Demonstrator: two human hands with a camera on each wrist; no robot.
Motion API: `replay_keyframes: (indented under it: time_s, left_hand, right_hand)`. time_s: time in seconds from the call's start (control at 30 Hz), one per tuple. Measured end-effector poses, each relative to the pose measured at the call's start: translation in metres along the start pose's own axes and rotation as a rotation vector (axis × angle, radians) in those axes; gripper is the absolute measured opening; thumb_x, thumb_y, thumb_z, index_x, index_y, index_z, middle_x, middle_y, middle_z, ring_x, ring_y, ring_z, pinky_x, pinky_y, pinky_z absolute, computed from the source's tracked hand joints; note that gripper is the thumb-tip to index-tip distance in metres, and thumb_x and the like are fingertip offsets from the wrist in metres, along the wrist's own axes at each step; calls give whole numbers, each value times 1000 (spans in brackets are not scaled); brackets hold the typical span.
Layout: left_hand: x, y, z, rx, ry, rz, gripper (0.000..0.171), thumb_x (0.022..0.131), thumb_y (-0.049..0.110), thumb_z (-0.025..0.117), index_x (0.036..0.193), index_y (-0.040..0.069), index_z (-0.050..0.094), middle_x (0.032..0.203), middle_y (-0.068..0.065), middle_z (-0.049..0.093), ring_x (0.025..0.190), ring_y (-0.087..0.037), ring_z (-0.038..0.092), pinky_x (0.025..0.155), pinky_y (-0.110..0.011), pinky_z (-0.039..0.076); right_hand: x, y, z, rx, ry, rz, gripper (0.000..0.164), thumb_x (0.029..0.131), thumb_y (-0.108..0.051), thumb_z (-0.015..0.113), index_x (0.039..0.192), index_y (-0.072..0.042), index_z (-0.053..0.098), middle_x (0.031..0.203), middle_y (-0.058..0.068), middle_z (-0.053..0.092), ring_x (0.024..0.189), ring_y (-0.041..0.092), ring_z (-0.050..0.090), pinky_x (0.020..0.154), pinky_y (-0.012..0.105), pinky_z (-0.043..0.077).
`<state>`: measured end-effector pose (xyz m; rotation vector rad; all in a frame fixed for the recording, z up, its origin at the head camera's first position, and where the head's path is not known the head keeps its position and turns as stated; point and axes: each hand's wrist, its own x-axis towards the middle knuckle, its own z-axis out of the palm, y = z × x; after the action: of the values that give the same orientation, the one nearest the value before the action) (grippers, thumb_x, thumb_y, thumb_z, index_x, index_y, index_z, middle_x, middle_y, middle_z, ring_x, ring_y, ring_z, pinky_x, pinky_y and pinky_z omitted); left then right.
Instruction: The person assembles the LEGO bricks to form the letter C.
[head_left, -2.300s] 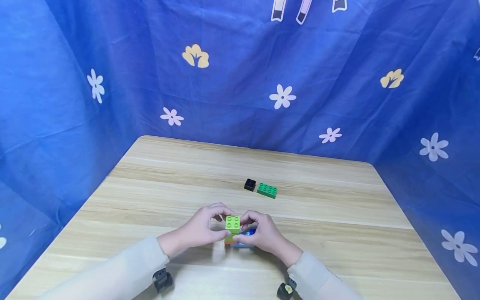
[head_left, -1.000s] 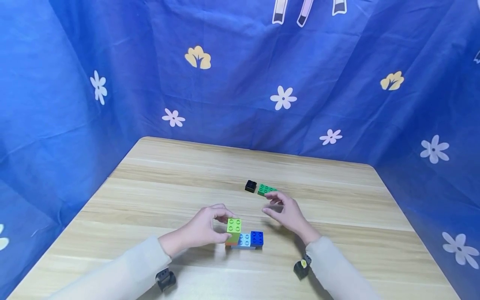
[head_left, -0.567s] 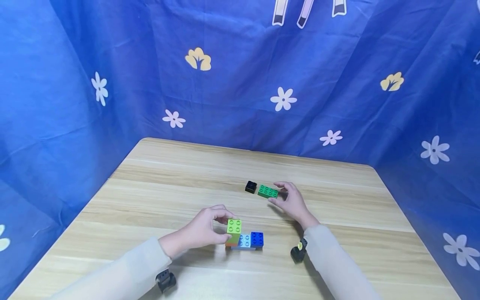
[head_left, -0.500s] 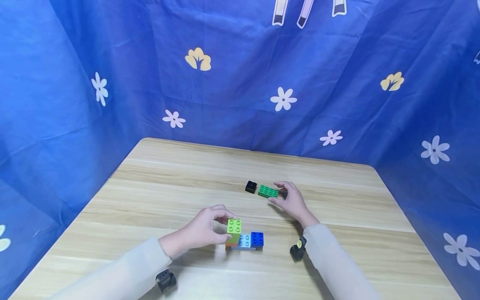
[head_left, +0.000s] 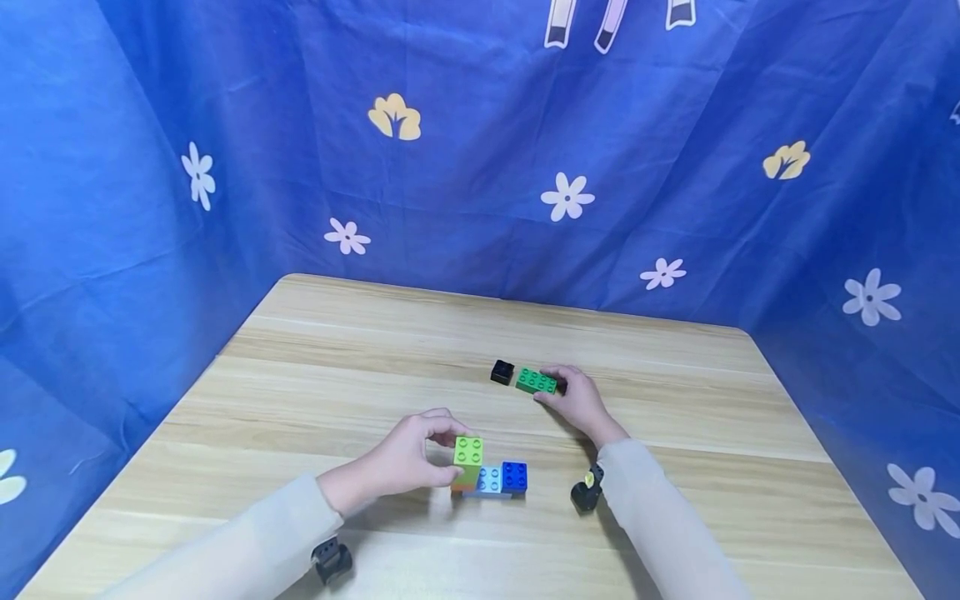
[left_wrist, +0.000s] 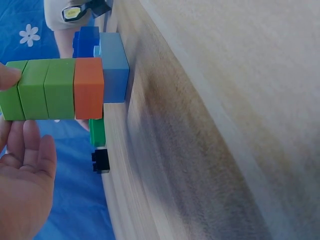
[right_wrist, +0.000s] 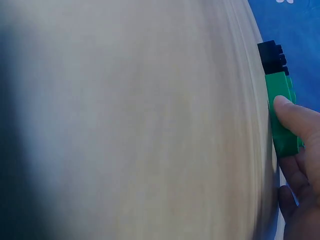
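Green brick (head_left: 534, 381) pinched by right hand (head_left: 577, 400), tower (left_wrist: 60, 90) by left hand (head_left: 408, 454); green best kept level, clear of black brick (head_left: 502, 372).

Blue flowered cloth (head_left: 480, 158), pale wooden table (head_left: 360, 358)

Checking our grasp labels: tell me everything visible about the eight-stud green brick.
The green brick is oblong, plastic-looking, with two rows of four round studs on top. It lies flat, studs up, on the wooden table. The right hand grips its right end, thumb on the near long side. A narrow gap separates its left end from the black brick. Its underside is hidden.
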<state>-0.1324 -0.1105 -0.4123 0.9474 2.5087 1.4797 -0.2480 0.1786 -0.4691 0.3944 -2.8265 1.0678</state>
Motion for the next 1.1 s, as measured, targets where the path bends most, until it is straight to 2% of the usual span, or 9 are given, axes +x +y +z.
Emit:
replay_keyframes:
  time_s: [0.13, 0.4, 0.57, 0.7, 0.77, 0.93, 1.0, 1.1]
  left_hand:
    - [0, 0, 2, 4, 4, 8, 40, 70, 4, 78, 108, 8, 67, 95, 8, 61, 89, -12, 58, 85, -31, 51]
    - [-2, 1, 6, 0, 8, 5, 40, 70, 4, 79, 108, 8, 67, 96, 8, 61, 90, -13, 58, 85, -32, 51]
    - [-3, 2, 8, 5, 14, 4, 40, 70, 4, 79, 108, 8, 67, 94, 8, 61, 89, -12, 59, 86, -32, 51]
    - [-4, 2, 9, 13, 21, 11, 40, 69, 2, 79, 107, 7, 68, 94, 8, 61, 89, -12, 59, 85, -31, 51]
    - [-5, 2, 10, 15, 24, 12, 40, 69, 3, 79, 107, 7, 67, 94, 8, 61, 89, -12, 58, 85, -31, 51]
    - [-7, 2, 13, 19, 35, 11, 41, 69, 3, 79, 108, 7, 67, 95, 7, 61, 89, -12, 58, 84, -30, 51]
    - [-7, 2, 14, 19, 38, 16, 40, 69, 2, 78, 107, 6, 67, 95, 7, 61, 88, -12, 59, 84, -30, 51]
    - [-7, 1, 14, 20, 37, 23, 39, 70, 3, 78, 107, 5, 67, 94, 7, 61, 88, -12, 59, 84, -30, 51]
  right_hand:
    - [-6, -2, -3, 11, 3, -8, 44, 79, -23, 78, 119, -8, 65, 114, 9, 62, 98, 23, 58, 88, 40, 48]
    - [-28, -15, -8, 162, 18, -53, 41, 77, -21, 80, 115, -12, 67, 107, 3, 63, 90, 17, 59, 80, 34, 52]
    - [-43, -31, -10, 226, 4, -135, 40, 75, -22, 81, 112, -15, 68, 107, -2, 63, 95, 14, 57, 85, 35, 50]
    - [-54, -45, -12, 265, -8, -218, 39, 74, -21, 82, 111, -16, 69, 105, -5, 64, 96, 14, 57, 84, 39, 50]
    - [-59, -52, -13, 280, -11, -270, 39, 74, -18, 82, 110, -13, 69, 104, -4, 66, 96, 14, 57, 84, 41, 51]
    - [-76, -88, -30, 321, -42, -368, 36, 73, -6, 81, 106, -3, 68, 101, 5, 67, 91, 16, 59, 82, 47, 51]
    - [-83, -101, -38, 329, -60, -402, 34, 72, -2, 80, 104, 0, 67, 99, 8, 67, 89, 16, 59, 81, 45, 52]
    - [-86, -108, -42, 324, -72, -471, 34, 70, 1, 80, 101, 2, 67, 96, 9, 67, 86, 14, 59, 77, 38, 53]
